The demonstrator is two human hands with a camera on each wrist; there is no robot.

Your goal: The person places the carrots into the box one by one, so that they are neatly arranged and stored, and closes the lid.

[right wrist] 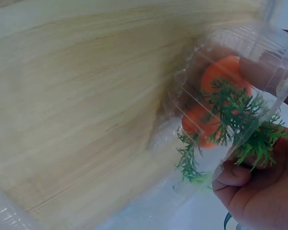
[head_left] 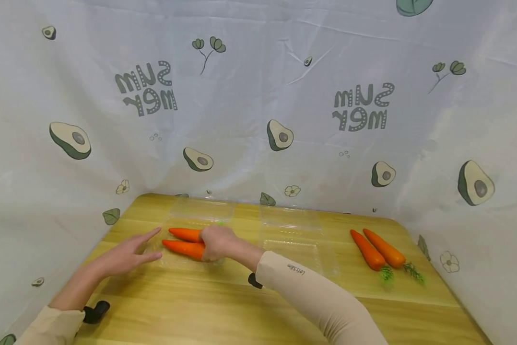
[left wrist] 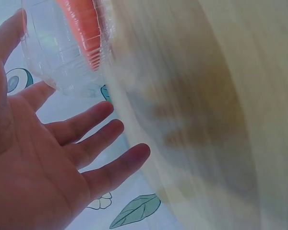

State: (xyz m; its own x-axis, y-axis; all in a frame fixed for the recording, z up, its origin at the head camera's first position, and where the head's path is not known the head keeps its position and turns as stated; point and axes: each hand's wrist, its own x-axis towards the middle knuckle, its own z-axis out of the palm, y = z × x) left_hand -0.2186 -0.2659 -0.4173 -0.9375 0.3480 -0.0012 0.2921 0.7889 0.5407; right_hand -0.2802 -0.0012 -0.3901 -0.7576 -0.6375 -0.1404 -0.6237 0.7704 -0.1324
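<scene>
Right hand (head_left: pixel 218 242): centre-left of the head frame, fingers curled down at the blunt ends of two carrots, holding the front carrot (head_left: pixel 182 248) by its thick end. Grip on the rear carrot (head_left: pixel 184 234), just behind it: can't tell, fingers hide that end. Both lie roughly side by side in the left tray (head_left: pixel 160 262), tips toward frame left. Right wrist view: green tops (right wrist: pixel 230 110) hang at the tray's end wall, against the fingers.

Left hand (head_left: pixel 126 254): left of the tray, open, fingers spread, nothing held. Left wrist view: thumb and index finger reach the tray's edge; the other three fingers point out to the side. Can't confirm contact.

Left tray is clear plastic, lid (head_left: pixel 202 209) folded back behind it. Second clear tray, the right tray (head_left: pixel 290 254), sits right of centre, also with its lid laid back toward the curtain.

Further right: left spare carrot (head_left: pixel 368 251) and right spare carrot (head_left: pixel 384 248), lying close together on the bench (head_left: pixel 185 306), tips to upper left, leafy ends lower right.

Both arms in pale sleeves, the right sleeve (head_left: pixel 323 297) with small dark lettering; black mount (head_left: pixel 96 312) at left wrist. Bench is wood-grain. White curtain (head_left: pixel 241 96) behind and to the sides: avocados, leaves, mirrored "SUMMER".
</scene>
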